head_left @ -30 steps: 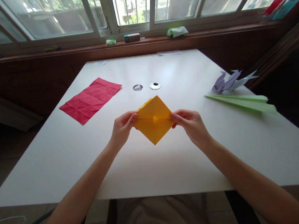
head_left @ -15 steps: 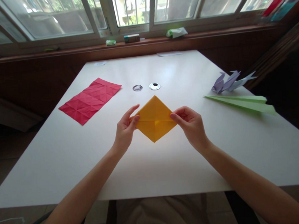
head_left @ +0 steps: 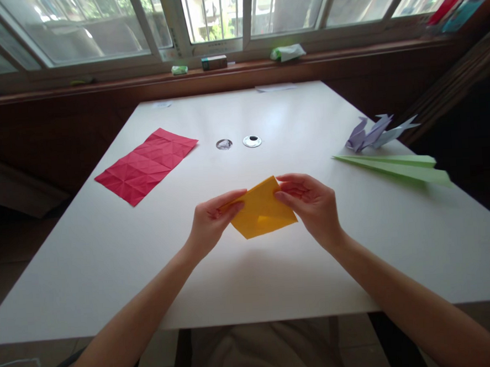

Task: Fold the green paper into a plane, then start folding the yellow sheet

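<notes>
Head view shows both hands working a folded yellow paper (head_left: 263, 211) just above the middle of the white counter (head_left: 108, 258), a little toward its near edge. The left hand (head_left: 211, 221) pinches the paper's left corner, thumb on top and fingers beneath. The right hand (head_left: 310, 204) grips the upper right edge, fingers curled over it, so the paper sits between the two hands and touches both.

To fold it well, the layers should probably be lined up corner to corner before any crease is pressed, with one hand pinning the paper while the other runs along the fold.

A creased red sheet (head_left: 146, 164) lies toward the far left corner. A green paper plane (head_left: 393, 168) and a purple paper bird (head_left: 375, 133) rest by the right edge.
</notes>
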A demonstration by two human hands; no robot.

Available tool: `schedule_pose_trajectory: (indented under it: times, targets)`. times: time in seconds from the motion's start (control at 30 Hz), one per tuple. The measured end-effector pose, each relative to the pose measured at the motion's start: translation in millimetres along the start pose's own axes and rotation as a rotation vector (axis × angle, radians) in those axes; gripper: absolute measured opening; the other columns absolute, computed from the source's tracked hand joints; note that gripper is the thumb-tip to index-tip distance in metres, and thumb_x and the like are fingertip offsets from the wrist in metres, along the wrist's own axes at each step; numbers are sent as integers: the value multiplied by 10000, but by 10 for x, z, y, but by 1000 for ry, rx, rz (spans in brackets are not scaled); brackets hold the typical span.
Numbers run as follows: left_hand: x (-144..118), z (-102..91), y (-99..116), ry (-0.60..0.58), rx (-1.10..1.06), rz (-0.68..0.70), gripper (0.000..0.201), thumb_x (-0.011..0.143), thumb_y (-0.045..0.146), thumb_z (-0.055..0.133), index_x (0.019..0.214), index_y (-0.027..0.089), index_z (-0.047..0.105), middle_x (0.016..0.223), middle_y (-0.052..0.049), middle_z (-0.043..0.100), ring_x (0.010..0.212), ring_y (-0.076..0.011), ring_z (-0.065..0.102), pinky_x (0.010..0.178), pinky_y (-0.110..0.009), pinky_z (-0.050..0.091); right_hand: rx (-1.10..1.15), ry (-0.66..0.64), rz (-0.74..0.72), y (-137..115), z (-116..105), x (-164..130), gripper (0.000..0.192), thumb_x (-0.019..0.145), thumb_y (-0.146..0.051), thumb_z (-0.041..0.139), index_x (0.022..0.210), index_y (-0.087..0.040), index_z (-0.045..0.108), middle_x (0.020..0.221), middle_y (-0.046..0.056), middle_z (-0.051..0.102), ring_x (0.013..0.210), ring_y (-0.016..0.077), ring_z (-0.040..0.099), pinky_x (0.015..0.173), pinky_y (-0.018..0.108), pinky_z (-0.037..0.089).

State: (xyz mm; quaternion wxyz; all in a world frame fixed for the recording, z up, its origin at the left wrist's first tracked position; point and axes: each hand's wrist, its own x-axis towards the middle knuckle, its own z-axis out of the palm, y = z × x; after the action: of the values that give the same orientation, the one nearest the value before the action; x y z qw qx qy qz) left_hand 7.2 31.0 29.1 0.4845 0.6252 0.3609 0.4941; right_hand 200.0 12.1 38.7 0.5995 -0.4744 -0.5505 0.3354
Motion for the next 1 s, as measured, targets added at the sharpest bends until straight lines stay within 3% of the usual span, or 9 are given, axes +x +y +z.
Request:
schedule_pose_trajectory:
  times: [0.13, 0.63, 0.77, 0.9, 1.0]
  targets:
    - [-36, 14, -1, -52, 67, 12, 227, 758, 259, 625, 975, 228, 681, 977, -32, 684, 904, -202, 627, 739, -270, 539, -20, 38, -27, -22, 12, -41, 169, 662, -243, 705, 825, -243, 664, 789, -17, 667, 698, 127, 613, 689, 286, 540]
    - [-45, 16, 8, -77, 88, 76, 222, 767, 207, 616, 974, 260, 679, 958, -7, 691, 874, -181, 642, 736, -252, 543, -58, 105, -31, -54, 8, -74, 94, 648, -276, 717, 711, -235, 660, 673, -21, 654, 612, 133, 607, 604, 285, 539]
    - [-57, 28, 21, -64, 73, 30, 215, 746, 245, 638, 954, 225, 688, 943, -32, 691, 866, -200, 639, 725, -270, 545, -52, 81, -27, -62, 4, -67, 92, 658, -279, 707, 707, -231, 647, 671, -20, 642, 620, 134, 600, 612, 286, 537]
    - [-42, 38, 46, 9, -40, -97, 408, 694, 267, 692, 1092, 227, 611, 802, -24, 694, 742, -174, 643, 634, -252, 538, -33, 10, -24, -74, -5, -71, 70, 692, -253, 678, 713, -224, 618, 676, -21, 617, 622, 121, 579, 612, 269, 521]
    - [-5, 27, 36, 88, -140, -132, 311, 667, 276, 716, 967, 213, 659, 738, -9, 683, 691, -150, 628, 596, -226, 515, -16, -40, -59, -66, -3, -84, 67, 709, -217, 660, 723, -226, 595, 678, -25, 598, 630, 111, 559, 606, 249, 502]
